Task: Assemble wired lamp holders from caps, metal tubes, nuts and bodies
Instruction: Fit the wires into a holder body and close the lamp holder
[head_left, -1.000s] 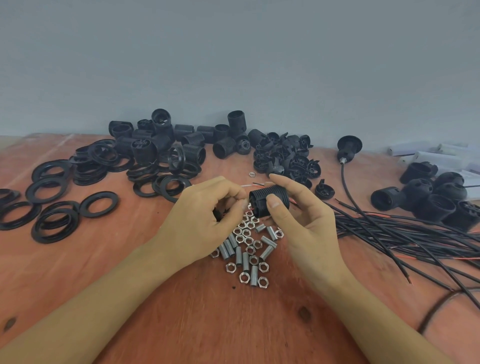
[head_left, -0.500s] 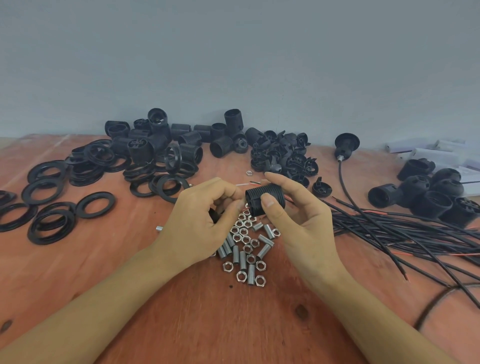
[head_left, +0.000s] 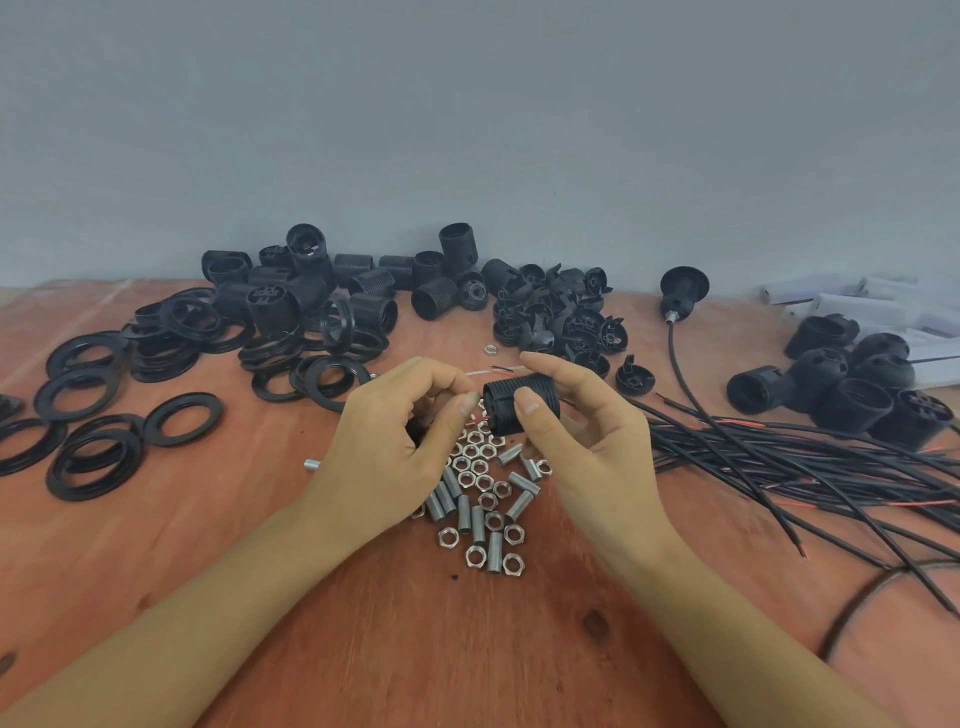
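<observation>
While R hand (head_left: 587, 457) grips body (head_left: 522, 408) | nuts (head_left: 483, 467) under | wires (head_left: 779, 457) rt

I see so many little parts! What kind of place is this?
Probably a small workshop bench for putting lamp holders together: heaps of black threaded bodies, a pile of nuts and metal tubes, and a bundle of wires on a wooden table.

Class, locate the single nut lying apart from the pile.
Head view: the single nut lies centre-frame, just left of the cap pile, beyond the held threaded body.
</observation>
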